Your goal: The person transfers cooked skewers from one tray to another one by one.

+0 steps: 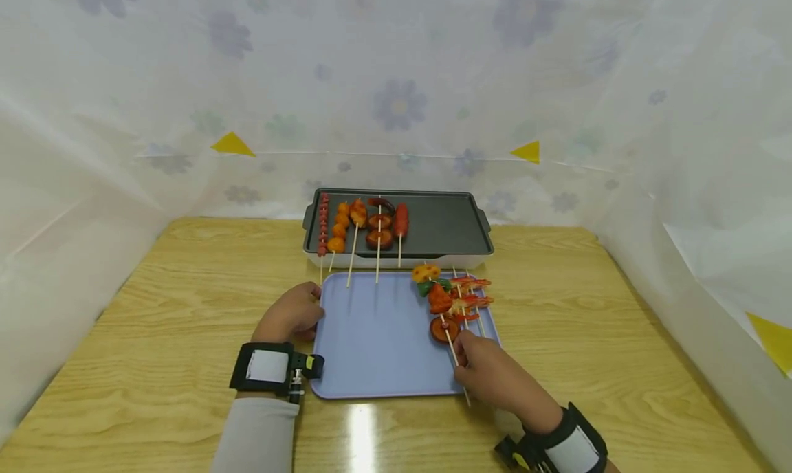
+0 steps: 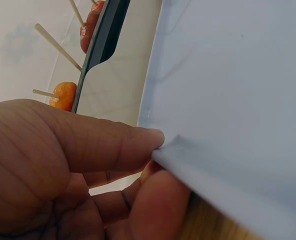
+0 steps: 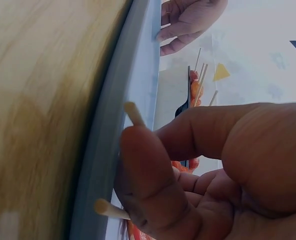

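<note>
A light blue tray (image 1: 377, 342) lies on the wooden table in front of a dark griddle pan (image 1: 442, 225). My left hand (image 1: 291, 315) pinches the tray's left rim (image 2: 198, 172) between thumb and fingers. My right hand (image 1: 489, 370) pinches the wooden stick (image 1: 450, 348) of a skewer with a round reddish slice (image 1: 444, 330) at the tray's right side; the stick end (image 3: 134, 114) shows above my fingers (image 3: 153, 185). More skewers of orange, green and red pieces (image 1: 454, 294) lie beside it on the tray.
Several skewers (image 1: 361, 225) of sausage, orange balls and dark slices lie on the griddle's left half, sticks (image 2: 58, 47) reaching over the tray. The griddle's right half is bare. A flowered plastic curtain (image 1: 396, 108) encloses the table on three sides.
</note>
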`<action>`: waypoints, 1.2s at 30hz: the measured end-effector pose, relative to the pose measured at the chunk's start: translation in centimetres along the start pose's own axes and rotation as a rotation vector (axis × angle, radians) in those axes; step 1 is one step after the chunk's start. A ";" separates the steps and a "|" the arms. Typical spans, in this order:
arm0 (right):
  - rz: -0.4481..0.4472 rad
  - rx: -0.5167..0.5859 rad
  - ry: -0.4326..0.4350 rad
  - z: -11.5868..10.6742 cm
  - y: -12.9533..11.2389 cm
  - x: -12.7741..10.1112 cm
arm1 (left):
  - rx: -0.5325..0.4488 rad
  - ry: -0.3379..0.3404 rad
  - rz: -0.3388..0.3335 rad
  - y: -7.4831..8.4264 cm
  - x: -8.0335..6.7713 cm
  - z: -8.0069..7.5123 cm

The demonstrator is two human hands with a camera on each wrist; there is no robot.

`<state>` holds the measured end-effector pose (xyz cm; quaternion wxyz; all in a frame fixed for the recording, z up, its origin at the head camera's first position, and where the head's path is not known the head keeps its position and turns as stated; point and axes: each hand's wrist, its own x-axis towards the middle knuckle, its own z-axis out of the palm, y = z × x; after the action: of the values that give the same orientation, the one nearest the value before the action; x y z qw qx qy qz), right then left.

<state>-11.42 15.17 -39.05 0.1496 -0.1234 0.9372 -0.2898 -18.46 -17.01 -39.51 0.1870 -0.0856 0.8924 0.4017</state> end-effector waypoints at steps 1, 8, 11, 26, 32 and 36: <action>0.001 -0.005 -0.003 0.0 0.0 0.1 | 0.000 -0.001 0.000 0.0 0.0 0.0; -0.008 -0.043 -0.009 0.0 -0.1 0.6 | -0.022 -0.005 -0.016 0.2 -0.1 0.0; 0.002 -0.035 -0.017 0.0 -0.2 0.7 | -0.017 -0.004 -0.015 0.2 0.0 0.0; 0.000 -0.001 0.003 0.2 -0.8 0.7 | 0.012 -0.006 -0.004 0.0 0.1 -0.1; -0.022 0.023 -0.013 0.0 -0.8 0.6 | 0.007 -0.011 -0.005 0.1 -0.1 -0.2; -0.056 -0.033 -0.007 -0.1 -0.7 0.6 | 0.001 -0.013 -0.004 0.2 -0.2 -0.2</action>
<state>-11.94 14.48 -38.72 0.1424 -0.1533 0.9376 -0.2778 -18.39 -17.06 -39.18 0.1938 -0.0846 0.8912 0.4013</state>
